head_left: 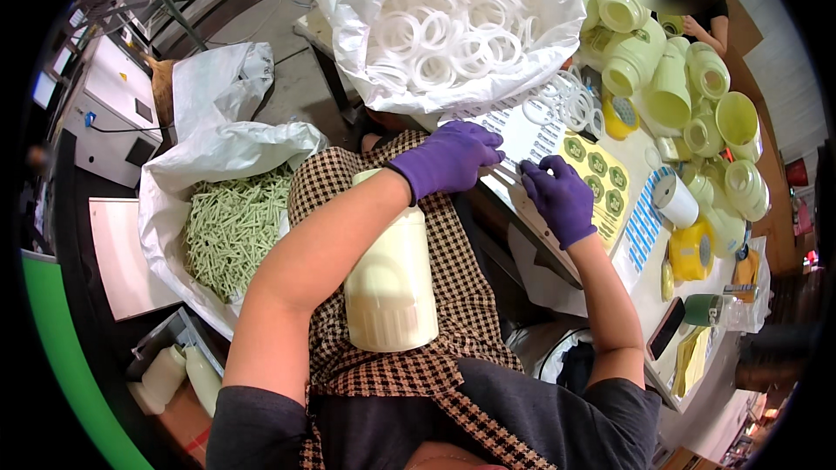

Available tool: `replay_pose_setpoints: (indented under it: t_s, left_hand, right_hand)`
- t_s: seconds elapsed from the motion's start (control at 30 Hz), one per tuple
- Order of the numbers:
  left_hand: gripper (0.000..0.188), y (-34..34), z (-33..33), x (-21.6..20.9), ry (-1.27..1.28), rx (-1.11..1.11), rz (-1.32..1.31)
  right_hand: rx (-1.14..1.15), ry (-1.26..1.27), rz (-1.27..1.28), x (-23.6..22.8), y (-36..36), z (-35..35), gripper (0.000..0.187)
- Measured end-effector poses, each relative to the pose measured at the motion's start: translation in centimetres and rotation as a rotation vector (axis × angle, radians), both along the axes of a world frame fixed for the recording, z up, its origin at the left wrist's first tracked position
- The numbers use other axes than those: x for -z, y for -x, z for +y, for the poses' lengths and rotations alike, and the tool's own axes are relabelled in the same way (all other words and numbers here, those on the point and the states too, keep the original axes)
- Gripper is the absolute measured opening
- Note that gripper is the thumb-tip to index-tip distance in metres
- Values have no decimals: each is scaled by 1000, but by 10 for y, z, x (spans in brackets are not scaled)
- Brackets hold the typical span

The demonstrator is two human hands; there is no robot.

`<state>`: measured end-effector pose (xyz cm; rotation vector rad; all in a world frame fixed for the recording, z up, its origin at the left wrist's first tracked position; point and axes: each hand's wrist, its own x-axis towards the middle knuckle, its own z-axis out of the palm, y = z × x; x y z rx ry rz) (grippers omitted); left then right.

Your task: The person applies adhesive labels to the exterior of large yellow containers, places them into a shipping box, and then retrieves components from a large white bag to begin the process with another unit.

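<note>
Both my hands wear purple gloves and are over the near edge of the worktable. My left hand (448, 158) reaches across to a white sheet of dark-printed labels (542, 136), fingers stretched out at the sheet's edge. My right hand (562, 200) is beside it, fingers curled in a pinch above the sheet's lower end; whatever is between the fingertips is too small to make out. A pale yellow plastic jar (392, 287) lies on my lap against the checked apron (466, 296), partly behind my left forearm. Next to my right hand is a sheet of yellow-and-green stickers (597, 176).
Beyond my hands, a white sack (348, 52) holds many translucent rings (461, 35). Loose rings (575, 104) lie by the labels. Several pale yellow jars (669, 87) crowd the table's far right, near another person. On my left, an open sack (165, 209) contains green sticks (235, 231).
</note>
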<state>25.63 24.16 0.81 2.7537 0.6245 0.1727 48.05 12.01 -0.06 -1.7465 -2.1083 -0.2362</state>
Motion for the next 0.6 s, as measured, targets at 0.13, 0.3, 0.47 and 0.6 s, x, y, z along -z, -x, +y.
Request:
replay_pose_setpoints:
  t_s: [0.13,0.3,0.47,0.6]
  left_hand:
    - [42,0,-2,2,21,-16,-39]
    - [37,-1,-2,2,4,-3,-32]
    - [31,-1,-2,8,-38,-7,-37]
    - [35,-3,-4,1,-1,-17,-2]
  right_hand:
    - [30,71,48,-7,4,-5,18]
    - [79,137,93,-13,9,-18,18]
    - [135,112,69,-9,19,-19,19]
    - [169,57,52,1,23,-17,20]
